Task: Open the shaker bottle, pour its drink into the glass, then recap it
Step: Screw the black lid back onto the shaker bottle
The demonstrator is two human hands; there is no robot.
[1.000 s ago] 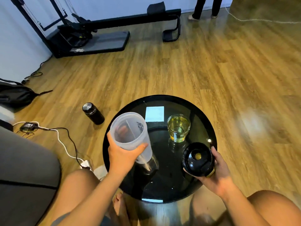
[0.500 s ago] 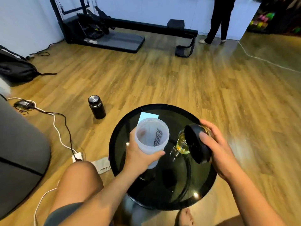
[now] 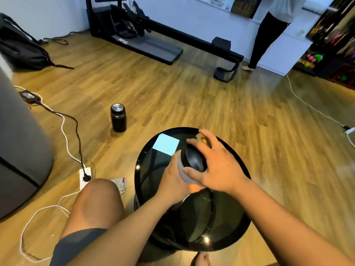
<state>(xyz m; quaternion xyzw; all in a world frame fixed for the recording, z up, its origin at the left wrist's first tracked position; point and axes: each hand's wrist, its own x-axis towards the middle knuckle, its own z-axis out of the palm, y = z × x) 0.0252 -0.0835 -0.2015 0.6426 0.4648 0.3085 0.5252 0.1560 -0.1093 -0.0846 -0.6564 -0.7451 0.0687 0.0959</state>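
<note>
Over the round black glass table (image 3: 226,235), my left hand (image 3: 173,179) grips the translucent shaker bottle (image 3: 181,169), most of it hidden by both hands. My right hand (image 3: 217,164) holds the black lid (image 3: 194,158) pressed against the bottle's mouth. Behind my right fingers only a yellowish sliver of the glass (image 3: 200,138) with the drink shows.
A black flask (image 3: 118,118) stands on the wooden floor left of the table. Cables and a power strip (image 3: 85,176) lie beside my knee. A grey beanbag is at far left. A person's legs (image 3: 259,39) and gym equipment (image 3: 146,43) are at the back.
My right hand carried the lid from the table's right side over to the bottle's mouth. The bottle moved right, in front of the glass. The camera tilted up.
</note>
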